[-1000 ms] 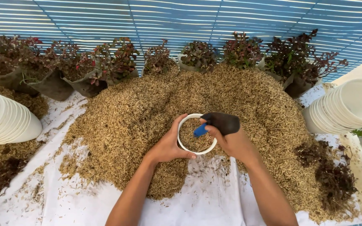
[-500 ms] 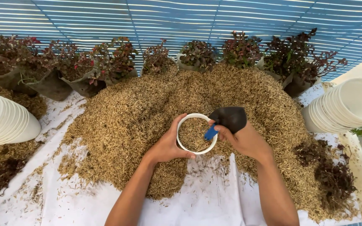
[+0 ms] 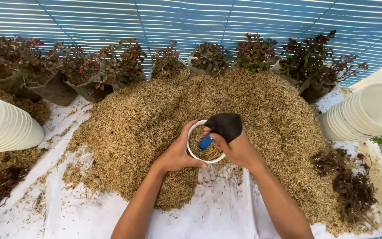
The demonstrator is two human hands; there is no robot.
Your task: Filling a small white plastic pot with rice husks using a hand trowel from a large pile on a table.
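At centre of the husk pile, near its front slope, sits a small white pot. Left hand wraps the pot's near-left rim, fingers curled round the wall, thumb on the near edge, so it's closed on the pot & steadying it. Right hand grips a blue-handled black scoop, fist tight on the handle; scoop blade is tipped up over the pot's right rim, just touching or a hair above it, can't tell which.

Progress, as a judgement: pot looks partly filled w/ husk, level below the rim, so filling seems underway, not finished. Scoop itself looks empty or near empty, contents hidden by the blade.

Relative to the pot: behind the pile, a row of red-leaved plants in grey grow bags stands along the blue slatted wall, none visibly in white pots. Far left of the pot lies a stack of white pots on its side; far right, a second stack. Both stacks look long, so plenty of pots are left unfilled. Loose dark plant scraps lie right of the pot, at the pile's edge on the white sheet.
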